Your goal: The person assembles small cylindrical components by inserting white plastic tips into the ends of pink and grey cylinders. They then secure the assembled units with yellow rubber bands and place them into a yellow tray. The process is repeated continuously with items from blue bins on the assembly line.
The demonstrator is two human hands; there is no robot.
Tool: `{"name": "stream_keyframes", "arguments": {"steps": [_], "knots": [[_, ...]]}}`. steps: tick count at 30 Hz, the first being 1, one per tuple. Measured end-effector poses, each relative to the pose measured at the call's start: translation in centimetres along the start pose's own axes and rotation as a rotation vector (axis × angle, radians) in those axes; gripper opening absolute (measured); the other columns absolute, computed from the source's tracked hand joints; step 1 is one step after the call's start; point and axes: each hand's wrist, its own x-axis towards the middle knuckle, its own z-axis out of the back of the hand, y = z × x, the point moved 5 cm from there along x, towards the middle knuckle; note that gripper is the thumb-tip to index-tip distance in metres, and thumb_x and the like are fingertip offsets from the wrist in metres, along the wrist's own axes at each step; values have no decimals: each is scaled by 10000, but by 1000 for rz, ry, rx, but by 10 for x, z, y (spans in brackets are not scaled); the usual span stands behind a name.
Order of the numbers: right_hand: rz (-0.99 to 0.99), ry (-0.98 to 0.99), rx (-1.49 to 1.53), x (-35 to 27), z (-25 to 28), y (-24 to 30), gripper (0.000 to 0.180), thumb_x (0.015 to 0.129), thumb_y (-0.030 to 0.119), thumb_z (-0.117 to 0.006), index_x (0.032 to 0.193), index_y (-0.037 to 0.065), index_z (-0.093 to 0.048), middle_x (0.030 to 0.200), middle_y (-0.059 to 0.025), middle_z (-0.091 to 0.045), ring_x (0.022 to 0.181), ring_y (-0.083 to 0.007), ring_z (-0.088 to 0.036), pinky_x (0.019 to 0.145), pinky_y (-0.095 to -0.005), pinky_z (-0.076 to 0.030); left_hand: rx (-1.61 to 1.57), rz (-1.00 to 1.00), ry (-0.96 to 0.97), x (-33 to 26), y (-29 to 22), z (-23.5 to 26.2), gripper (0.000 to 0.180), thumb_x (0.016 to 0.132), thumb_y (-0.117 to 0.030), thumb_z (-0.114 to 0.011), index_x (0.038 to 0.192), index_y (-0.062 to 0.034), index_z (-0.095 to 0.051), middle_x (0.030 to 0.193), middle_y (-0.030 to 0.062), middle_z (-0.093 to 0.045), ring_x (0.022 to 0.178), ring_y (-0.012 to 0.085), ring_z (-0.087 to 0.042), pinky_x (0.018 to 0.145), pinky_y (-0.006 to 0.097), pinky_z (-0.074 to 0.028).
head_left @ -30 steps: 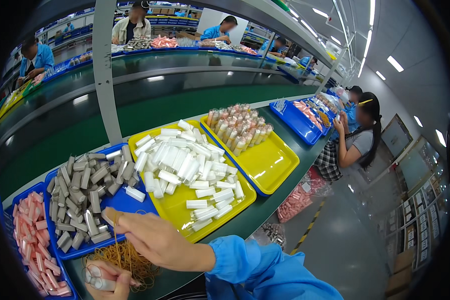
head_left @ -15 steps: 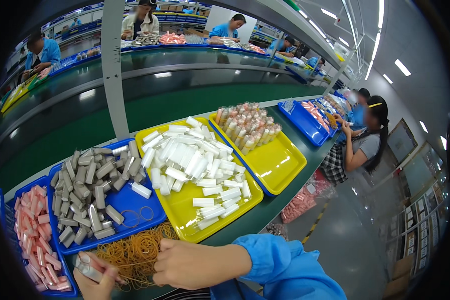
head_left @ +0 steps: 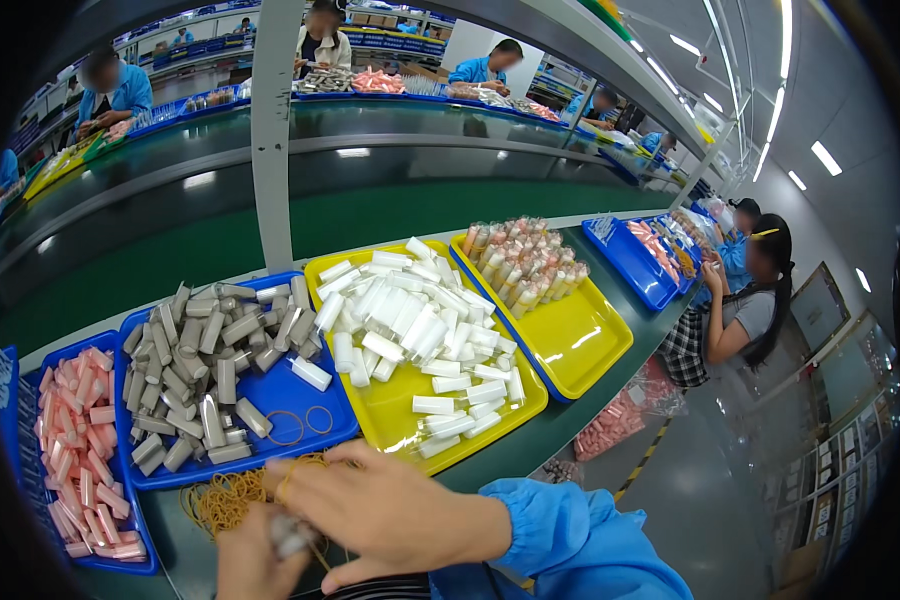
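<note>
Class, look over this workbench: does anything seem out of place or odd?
Yes. One white piece lies beside grey pieces in their blue tray, while white pieces are heaped in the neighbouring yellow tray. Two loose rubber-band loops also lie there, apart from the tangled pile.

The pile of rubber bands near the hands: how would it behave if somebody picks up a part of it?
The rubber bands look like thin, curving loops, so they are probably floppy and light. Because they lie tangled, lifting one may drag others along. They also lie low, so a push would likely spread rather than topple them.
</note>
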Motion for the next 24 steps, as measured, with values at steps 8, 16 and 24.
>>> {"name": "stream_keyframes", "arguments": {"steps": [8,16,24], "knots": [[-152,95,96,-19,-3,-47,371,890,422,-666,1046,87,-640,925,-78,-674,909,-262,-629,943,-401,-407,-587,72,18,-15,19,37,254,826,-69,-755,837,-59,-501,829,24,-547,680,84,-489,533,194,-376],[-171,-473,1806,-5,23,4,404,1038,310,-456,1232,-27,-568,996,-79,-708,981,-215,-629,908,-381,-422,-864,-125,-732,-6,27,32,186,969,-190,-517,861,-39,-501,702,39,-489,542,101,-396,459,219,-344],[-128,-323,626,5,-4,-33,892,762,316,-825,1440,-10,-346,1392,-163,-531,1086,-271,-641,949,-399,-423,-210,-489,-310,-21,-17,-5,686,736,-39,-834,1327,22,-489,1102,169,-627,860,222,-639,734,299,-530]]}}
